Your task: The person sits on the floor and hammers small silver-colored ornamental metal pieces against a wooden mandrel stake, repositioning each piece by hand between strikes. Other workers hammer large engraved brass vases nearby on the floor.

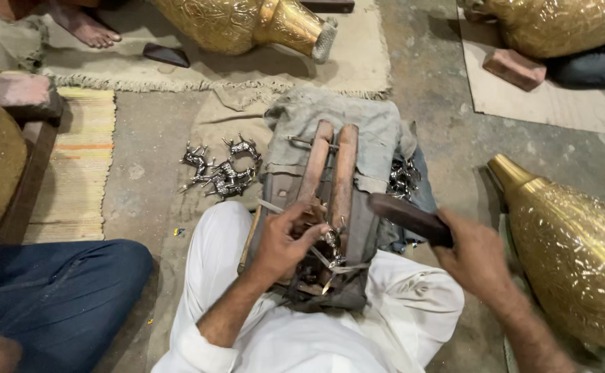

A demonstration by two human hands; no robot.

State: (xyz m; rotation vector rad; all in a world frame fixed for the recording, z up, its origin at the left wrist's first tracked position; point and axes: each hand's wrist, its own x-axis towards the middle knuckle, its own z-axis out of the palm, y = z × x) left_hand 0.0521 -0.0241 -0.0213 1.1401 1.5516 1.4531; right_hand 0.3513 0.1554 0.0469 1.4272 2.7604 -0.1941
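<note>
I sit on the floor in white trousers with a wooden clamp of two long bars (330,173) lying between my legs on a grey cloth (375,128). My left hand (285,238) pinches a thin metal tool (271,207) against a small shiny metal piece (331,238) held at the near end of the bars. My right hand (478,255) grips a dark wooden mallet (406,215), its head hovering just right of the bars.
A heap of small silvery metal figures (221,171) lies left of the clamp, more (402,176) to its right. Large engraved brass vases lie at right (579,255), top (247,24) and top right (558,24). Another person's blue-trousered leg (60,290) is at left, a bare foot (84,27) top left.
</note>
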